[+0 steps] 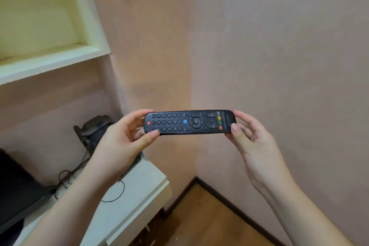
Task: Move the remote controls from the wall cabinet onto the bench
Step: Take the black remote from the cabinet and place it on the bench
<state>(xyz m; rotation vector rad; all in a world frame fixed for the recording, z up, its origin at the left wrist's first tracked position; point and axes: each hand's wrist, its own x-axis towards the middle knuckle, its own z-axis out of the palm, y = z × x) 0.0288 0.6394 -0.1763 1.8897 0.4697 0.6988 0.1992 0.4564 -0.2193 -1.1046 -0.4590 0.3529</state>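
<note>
Both hands (pixel 119 142) (pixel 257 150) pinch the remote control (pixel 189 122) level.

Both arms reach forward, left hand (pixel 121 138) and right hand (pixel 253 142) facing each other (thumbs nearest the camera), each pinching one end of the remote (pixel 189 122) between thumb and fingertips.

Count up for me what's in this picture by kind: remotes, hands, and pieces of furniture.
Remote control: 1, held crosswise at both ends
Hands: 2, left hand and right hand
Furniture: 2, wall cabinet and white bench
Total: 5
</note>
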